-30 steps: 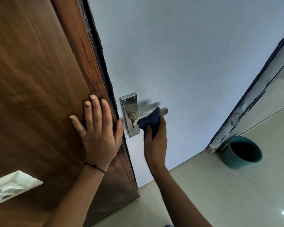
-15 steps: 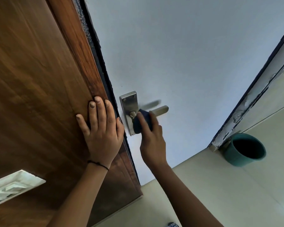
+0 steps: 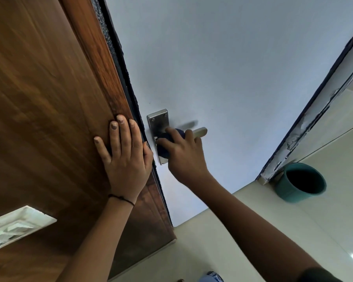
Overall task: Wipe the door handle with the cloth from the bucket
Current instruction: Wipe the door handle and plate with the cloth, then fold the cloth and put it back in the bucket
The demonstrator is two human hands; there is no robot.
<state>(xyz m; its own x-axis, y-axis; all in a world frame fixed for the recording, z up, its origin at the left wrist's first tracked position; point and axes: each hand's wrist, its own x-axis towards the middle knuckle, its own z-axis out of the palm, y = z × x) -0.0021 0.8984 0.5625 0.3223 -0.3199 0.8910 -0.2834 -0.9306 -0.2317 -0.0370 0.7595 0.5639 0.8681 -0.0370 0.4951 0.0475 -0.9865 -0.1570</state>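
The white door [image 3: 222, 68] filled most of the view, with the brown wooden panel [image 3: 39, 98] beside it on the left and the pale floor [image 3: 243, 231] below, where the teal bucket [image 3: 301, 183] stood against the foot of the frame, well apart from both hands. The left hand [image 3: 124, 157] lay flat and spread on the wooden panel at its edge, gripping nothing, seemingly as a brace. The right hand [image 3: 183, 151] was much the nearer to the work: its fingers [image 3: 168, 141] were curled round the dark blue cloth [image 3: 167, 142], pressing it on the base of the door handle [image 3: 200, 132] where it met the steel plate [image 3: 158, 124]. The lever's long axis ran rightward from the plate, slightly rising, and its bare tip stuck out just past the knuckles. Judging from that, the unwiped length lay to the right of the fingers, so the next stroke likely needed to slide outward along the lever toward the tip
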